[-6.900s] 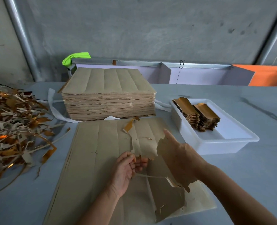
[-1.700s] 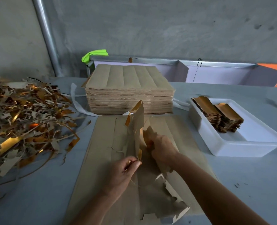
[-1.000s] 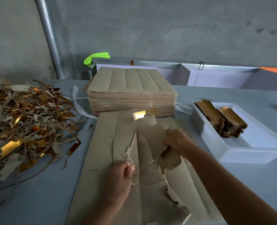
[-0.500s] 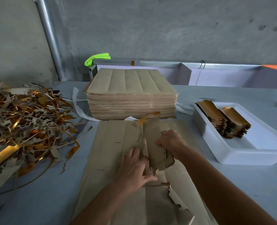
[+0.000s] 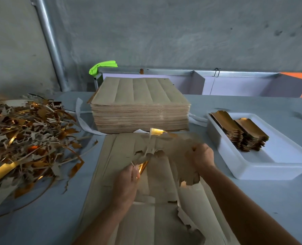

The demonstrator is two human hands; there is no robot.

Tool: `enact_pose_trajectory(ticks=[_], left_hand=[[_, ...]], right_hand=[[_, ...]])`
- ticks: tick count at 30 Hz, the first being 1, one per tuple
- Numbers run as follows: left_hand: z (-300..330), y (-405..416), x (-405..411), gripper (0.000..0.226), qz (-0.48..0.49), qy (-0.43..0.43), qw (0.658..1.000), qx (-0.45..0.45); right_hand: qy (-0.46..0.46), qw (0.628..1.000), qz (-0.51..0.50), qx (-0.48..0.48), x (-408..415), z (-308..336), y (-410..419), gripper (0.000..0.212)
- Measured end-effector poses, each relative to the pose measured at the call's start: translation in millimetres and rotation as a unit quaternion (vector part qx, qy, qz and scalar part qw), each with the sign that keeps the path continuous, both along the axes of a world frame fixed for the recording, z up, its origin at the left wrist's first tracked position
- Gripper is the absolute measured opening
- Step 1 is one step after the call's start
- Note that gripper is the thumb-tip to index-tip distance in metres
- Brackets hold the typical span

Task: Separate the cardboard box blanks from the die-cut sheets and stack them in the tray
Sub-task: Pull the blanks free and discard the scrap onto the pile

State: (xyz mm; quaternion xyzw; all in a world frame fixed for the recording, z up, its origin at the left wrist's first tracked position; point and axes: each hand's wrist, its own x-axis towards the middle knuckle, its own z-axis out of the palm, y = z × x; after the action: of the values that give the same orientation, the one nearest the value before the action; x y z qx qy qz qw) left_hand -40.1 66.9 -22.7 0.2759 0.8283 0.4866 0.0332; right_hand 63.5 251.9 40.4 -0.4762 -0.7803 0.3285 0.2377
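With the left hand (image 5: 127,181) pinching the waste strip (image 5: 151,145) and the right hand (image 5: 200,156) gripping the blank (image 5: 180,163), pull apart steadily along the die-cut sheet (image 5: 111,167) to avoid tearing

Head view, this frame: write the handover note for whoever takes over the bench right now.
Left hand pinches a scrap strip; right hand grips a half-torn blank over the die-cut sheet.
Done: two stacks of blanks in the white tray; scrap pile on the left.
Left: free this blank, tray it, strip the rest of the sheet, then the uncut stack behind.
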Motion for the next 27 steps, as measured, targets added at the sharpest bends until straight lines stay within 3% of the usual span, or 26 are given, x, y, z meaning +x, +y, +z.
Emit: enact_pose_trajectory(ticks=[3,5,8,12,15,18,20,23,25,27], left_hand=[[5.3,5.2,-7.3,0.032,0.076,-0.064,0.992,0.075],[8.7,6.8,-10.6,0.035,0.096,-0.036,0.993,0.051],[23.6,14.4,-5.4,0.032,0.080,0.108,0.985,-0.111],[39.8,43.8,-1.5,0.070,0.058,0.266,0.907,-0.322],[48.2,65.4,-1.1,0.066,0.013,0.305,0.851,-0.427],[59.3,86.0,-4.4,0.057,-0.032,0.259,0.808,-0.529],[65.0,98.3,-9.2,0.054,-0.056,0.211,0.814,-0.538],[60.9,108.2,-21.6,0.045,-0.094,0.184,0.861,-0.465],[55.8,108.8,-28.2,0.031,-0.107,0.217,0.876,-0.417],[51.8,109.7,-31.0,0.028,-0.113,0.270,0.866,-0.407]], right_hand=[[0.017,0.999,-0.039,-0.023,5.0,0.2,7.2,0.021],[0.018,0.999,-0.034,-0.030,6.5,1.3,8.9,0.021],[0.014,0.999,0.015,-0.045,3.5,2.5,1.6,0.014],[-0.017,0.996,0.088,-0.018,-1.3,6.9,-10.2,0.014],[-0.025,0.992,0.125,0.005,1.0,12.5,-13.3,0.017],[-0.022,0.989,0.144,0.016,4.8,16.2,-12.3,0.017],[-0.020,0.988,0.154,0.012,8.0,18.0,-9.8,0.016],[-0.017,0.985,0.174,0.008,10.8,21.2,-7.6,0.017],[-0.011,0.983,0.183,0.005,12.0,23.4,-8.2,0.017],[-0.002,0.983,0.182,-0.006,13.7,25.2,-8.5,0.018]])
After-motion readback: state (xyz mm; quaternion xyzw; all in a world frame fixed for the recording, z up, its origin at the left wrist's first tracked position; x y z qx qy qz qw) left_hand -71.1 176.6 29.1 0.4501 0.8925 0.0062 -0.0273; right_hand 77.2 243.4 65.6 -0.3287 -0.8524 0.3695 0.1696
